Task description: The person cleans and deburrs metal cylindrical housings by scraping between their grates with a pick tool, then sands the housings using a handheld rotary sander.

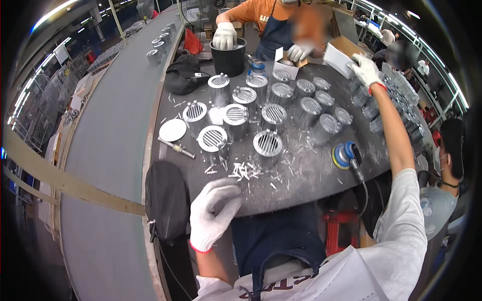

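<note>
I'm watching the right hand (365, 70) stretching, fingers spread, toward cans (401, 108) at upper right; left hand (213, 213) curling empty at the table (311, 175) edge. Overreaching could be toppling grilles (267, 144).

Factory assembly floor is indicated: a long conveyor belt (108, 150) is flanked by a dark workbench (311, 175) crowded with slotted metal cylinders (267, 145), metal shavings (241, 170) and a sander (345, 154); gloved, aproned workers are seated around.
</note>
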A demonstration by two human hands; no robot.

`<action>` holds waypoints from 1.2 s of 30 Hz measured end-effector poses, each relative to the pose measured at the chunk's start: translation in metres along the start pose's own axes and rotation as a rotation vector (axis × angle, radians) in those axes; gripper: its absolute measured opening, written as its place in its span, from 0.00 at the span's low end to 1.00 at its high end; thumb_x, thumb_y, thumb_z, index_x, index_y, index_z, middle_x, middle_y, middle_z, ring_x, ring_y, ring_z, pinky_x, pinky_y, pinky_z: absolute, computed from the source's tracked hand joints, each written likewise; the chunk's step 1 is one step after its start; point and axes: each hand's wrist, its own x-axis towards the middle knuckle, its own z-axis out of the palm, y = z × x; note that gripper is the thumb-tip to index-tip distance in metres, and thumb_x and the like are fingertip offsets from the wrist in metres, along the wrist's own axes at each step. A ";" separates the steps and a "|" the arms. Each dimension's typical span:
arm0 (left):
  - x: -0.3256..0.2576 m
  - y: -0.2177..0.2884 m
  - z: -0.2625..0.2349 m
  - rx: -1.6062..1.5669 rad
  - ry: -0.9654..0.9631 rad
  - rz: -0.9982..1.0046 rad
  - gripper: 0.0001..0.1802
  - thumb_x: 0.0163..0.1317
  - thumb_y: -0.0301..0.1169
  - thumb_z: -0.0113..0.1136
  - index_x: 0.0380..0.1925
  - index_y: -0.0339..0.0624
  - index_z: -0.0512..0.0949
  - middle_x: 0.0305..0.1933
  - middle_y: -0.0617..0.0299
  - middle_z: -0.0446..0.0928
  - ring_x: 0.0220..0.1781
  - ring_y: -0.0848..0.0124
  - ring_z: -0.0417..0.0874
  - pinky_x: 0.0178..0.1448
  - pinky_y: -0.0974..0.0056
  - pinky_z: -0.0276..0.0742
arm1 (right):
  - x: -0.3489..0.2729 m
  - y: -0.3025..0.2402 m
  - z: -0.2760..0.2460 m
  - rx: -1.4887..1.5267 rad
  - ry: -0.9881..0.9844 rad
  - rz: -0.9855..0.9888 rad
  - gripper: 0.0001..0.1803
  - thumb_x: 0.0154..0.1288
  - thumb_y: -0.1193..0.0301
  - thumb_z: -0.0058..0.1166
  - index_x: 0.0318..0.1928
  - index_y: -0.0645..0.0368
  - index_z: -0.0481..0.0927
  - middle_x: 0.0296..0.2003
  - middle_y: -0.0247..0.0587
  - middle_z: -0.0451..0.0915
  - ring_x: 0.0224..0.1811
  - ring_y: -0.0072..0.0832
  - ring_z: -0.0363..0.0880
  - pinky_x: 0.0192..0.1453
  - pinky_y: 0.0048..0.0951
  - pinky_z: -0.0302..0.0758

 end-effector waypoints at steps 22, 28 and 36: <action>0.007 -0.041 0.031 0.197 0.062 -0.466 0.11 0.57 0.14 0.64 0.40 0.33 0.83 0.50 0.57 0.85 0.45 0.76 0.82 0.48 0.70 0.77 | -0.006 0.098 0.179 0.128 -0.085 0.424 0.30 0.67 0.48 0.57 0.64 0.48 0.79 0.58 0.56 0.82 0.60 0.52 0.82 0.64 0.47 0.78; 0.010 -0.035 0.042 0.116 0.074 -0.549 0.12 0.55 0.16 0.67 0.40 0.33 0.84 0.51 0.56 0.84 0.44 0.76 0.81 0.48 0.71 0.75 | -0.097 0.236 0.094 -0.319 -0.360 0.812 0.46 0.60 0.33 0.59 0.69 0.52 0.76 0.67 0.63 0.74 0.66 0.54 0.79 0.67 0.51 0.77; 0.003 -0.004 0.033 0.127 0.165 -0.622 0.11 0.56 0.15 0.67 0.40 0.35 0.83 0.48 0.61 0.85 0.40 0.80 0.80 0.46 0.73 0.74 | -0.163 0.301 0.136 0.059 -0.323 0.927 0.71 0.43 0.32 0.72 0.74 0.75 0.61 0.68 0.69 0.72 0.73 0.53 0.72 0.75 0.43 0.68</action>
